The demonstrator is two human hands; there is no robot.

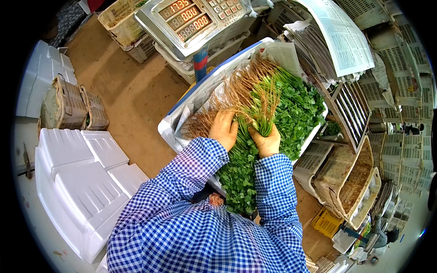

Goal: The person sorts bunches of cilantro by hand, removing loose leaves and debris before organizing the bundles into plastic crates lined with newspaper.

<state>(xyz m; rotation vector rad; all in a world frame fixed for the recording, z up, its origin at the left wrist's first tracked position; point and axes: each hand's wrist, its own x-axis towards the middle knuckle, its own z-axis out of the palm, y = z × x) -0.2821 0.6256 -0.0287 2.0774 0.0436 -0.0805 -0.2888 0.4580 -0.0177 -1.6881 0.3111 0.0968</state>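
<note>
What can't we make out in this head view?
- Fingertips of left hand and right hand: buried in the herbs, so grip unclear.
- Box floor: covered by herbs and newspaper.
- Scale: top cut off by the frame edge; post base hidden behind the box.
- Lower right clutter: too small and warped at the rim.

Scale head (186, 20), top centre: brushed metal, glossy. Lids (82, 182), lower left: white foam, matt. Sleeves (191, 173): checked woven cloth. Crate lining (200, 91): newsprint paper.
</note>
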